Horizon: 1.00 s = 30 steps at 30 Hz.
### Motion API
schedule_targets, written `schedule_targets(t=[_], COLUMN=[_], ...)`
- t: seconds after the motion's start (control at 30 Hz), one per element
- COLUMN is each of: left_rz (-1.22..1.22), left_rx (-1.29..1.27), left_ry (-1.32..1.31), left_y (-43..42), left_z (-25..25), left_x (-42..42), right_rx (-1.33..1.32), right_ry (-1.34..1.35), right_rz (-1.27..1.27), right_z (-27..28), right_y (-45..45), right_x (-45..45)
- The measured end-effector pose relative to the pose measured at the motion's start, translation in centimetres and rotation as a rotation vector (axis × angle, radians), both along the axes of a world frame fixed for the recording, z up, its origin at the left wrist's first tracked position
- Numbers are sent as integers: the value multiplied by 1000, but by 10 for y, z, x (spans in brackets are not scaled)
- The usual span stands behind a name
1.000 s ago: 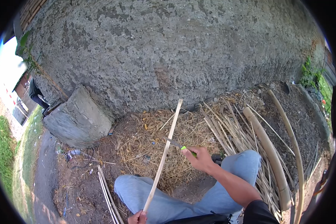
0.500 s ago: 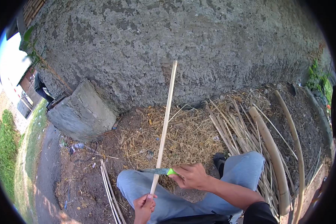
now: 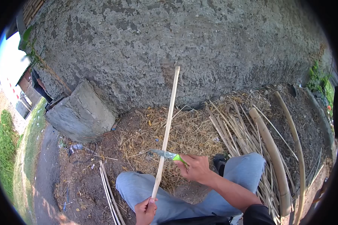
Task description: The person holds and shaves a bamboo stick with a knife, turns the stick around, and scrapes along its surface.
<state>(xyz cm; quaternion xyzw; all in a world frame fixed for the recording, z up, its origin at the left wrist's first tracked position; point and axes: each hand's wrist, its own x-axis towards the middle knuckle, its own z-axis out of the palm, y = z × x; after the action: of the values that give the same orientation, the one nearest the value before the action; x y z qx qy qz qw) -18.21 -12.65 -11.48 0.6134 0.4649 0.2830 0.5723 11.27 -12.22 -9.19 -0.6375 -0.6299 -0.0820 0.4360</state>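
Note:
My left hand point(image 3: 145, 210) is closed around the near end of a long, pale bamboo strip point(image 3: 169, 116). The strip slants up and away, its far end in front of the rough wall. In my right hand point(image 3: 196, 167) is a knife point(image 3: 169, 154) with a bright green handle, the fingers wrapped round it. Its blade lies across the strip, partway along and beyond my knees. Jeans-clad legs are bent on both sides of the strip.
Split bamboo strips point(image 3: 234, 131) lie in a pile at right, beside a thick bamboo piece point(image 3: 270, 150) and a curved pole point(image 3: 294, 142). Several thin strips point(image 3: 109, 195) rest at left. A concrete block point(image 3: 82, 112) stands against the grey wall point(image 3: 169, 41). Shavings point(image 3: 139, 138) cover the ground.
My right hand and the knife have moved up along the strip, away from my left hand. The strip's far end has dropped slightly, and my left hand still grips the near end.

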Motion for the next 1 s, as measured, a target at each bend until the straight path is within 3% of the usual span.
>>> schedule_targets(t=[0.07,0.2,0.37,0.57,0.63,0.73,0.8,1.0], left_rz=[-22,-47,-78,-68,-91,-101,-83,23], left_rx=[43,60,135,162,150,179,217,369], left_ry=[96,158,271,236,275,322,333,314], left_y=[-8,-21,-44,-51,-50,-49,-45,-36], left_z=[-3,5,34,30,34,32,29,21], left_x=[-2,-13,-32,-48,-48,-49,-48,-42], right_rx=[-29,24,-44,-35,33,76,101,-45], right_ry=[129,212,202,291,597,465,336,179], right_rz=[-171,-242,-454,-606,-607,-614,-578,26], right_z=[7,15,28,25,26,20,16,1], right_y=[10,10,10,4,3,2,-4,-14], right_x=[28,44,92,109,120,111,100,20])
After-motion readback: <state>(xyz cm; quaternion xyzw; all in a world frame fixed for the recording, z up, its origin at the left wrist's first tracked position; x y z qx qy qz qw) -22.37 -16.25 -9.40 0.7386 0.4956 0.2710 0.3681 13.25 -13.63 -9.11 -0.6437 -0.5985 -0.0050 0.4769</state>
